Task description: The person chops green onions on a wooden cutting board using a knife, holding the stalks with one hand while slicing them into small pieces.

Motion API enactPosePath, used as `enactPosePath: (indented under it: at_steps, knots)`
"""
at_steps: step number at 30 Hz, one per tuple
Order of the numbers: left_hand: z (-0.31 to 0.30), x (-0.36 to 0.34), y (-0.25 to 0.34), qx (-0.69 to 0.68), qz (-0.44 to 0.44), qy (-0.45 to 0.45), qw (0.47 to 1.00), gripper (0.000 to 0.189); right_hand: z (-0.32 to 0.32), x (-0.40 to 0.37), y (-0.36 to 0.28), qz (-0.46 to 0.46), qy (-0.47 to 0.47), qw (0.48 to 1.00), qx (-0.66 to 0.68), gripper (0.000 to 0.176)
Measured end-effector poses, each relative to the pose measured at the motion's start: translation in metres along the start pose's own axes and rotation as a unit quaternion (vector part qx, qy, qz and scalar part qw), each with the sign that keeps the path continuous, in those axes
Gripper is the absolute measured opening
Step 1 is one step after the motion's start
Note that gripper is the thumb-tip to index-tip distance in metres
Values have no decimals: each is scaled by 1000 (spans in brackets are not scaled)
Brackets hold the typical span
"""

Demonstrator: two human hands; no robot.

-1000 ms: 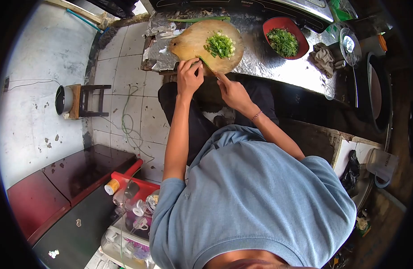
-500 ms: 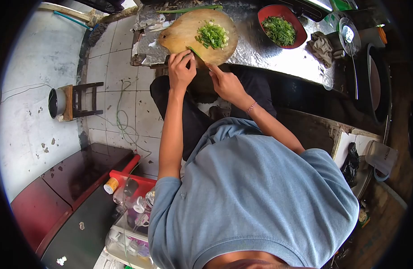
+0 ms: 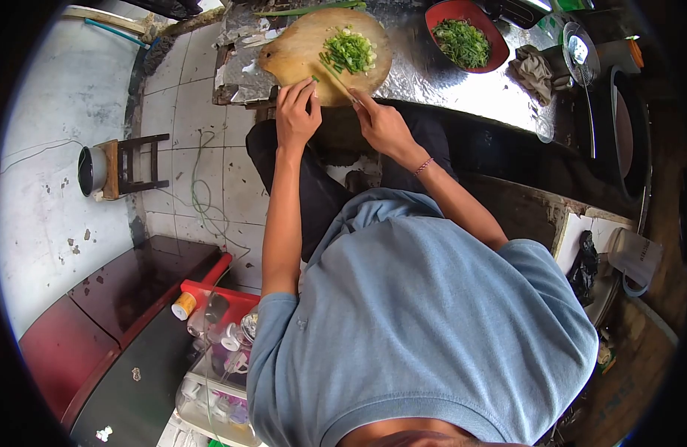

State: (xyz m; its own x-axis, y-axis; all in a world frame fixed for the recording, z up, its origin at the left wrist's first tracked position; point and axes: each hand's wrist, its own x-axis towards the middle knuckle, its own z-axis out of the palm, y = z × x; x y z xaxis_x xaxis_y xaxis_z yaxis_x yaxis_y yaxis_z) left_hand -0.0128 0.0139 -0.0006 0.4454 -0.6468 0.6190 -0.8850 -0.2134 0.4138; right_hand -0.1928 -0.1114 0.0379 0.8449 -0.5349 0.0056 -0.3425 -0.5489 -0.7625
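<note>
My right hand point(image 3: 386, 128) grips a knife point(image 3: 336, 77). Its blade slants up and left over the round wooden cutting board point(image 3: 298, 46), its tip near the chopped green onions point(image 3: 348, 51). On the board's near edge, my left hand point(image 3: 297, 113) has its fingers closed on a short piece of green onion point(image 3: 315, 78), mostly hidden by the fingers. Just right of that piece lies the blade, with a small gap between them. A red bowl point(image 3: 498, 54) holding more chopped greens point(image 3: 462, 43) stands to the right of the board.
Long green onion stalks point(image 3: 310, 10) lie behind the board on the foil-covered table point(image 3: 414, 71). A crumpled cloth point(image 3: 532, 73) and a wire strainer point(image 3: 580, 54) are at the right. A small wooden stool point(image 3: 138, 165) bearing a pot stands on the floor to the left.
The knife blade has swung into view over the board, away from the held green onion. Less of the onion shows beyond my left fingers. My view has shifted slightly.
</note>
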Motion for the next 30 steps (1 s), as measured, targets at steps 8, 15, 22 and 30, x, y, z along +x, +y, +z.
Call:
enactPosePath:
  at_steps: [8,15,22,30]
  knots:
    - [0,1,0,16,-11,-9,1000,16,7,-8,-10,-44,-21,997,52,35]
    - [2,2,-1,8,-14,-9,1000,14,14,-9,-7,-37,-27,999,8,35]
    - [2,-1,0,16,-17,-15,1000,14,29,9,-16,-63,20,997,-49,35]
    - [4,-1,0,10,-19,-8,1000,14,27,2,-12,-41,18,999,-31,39]
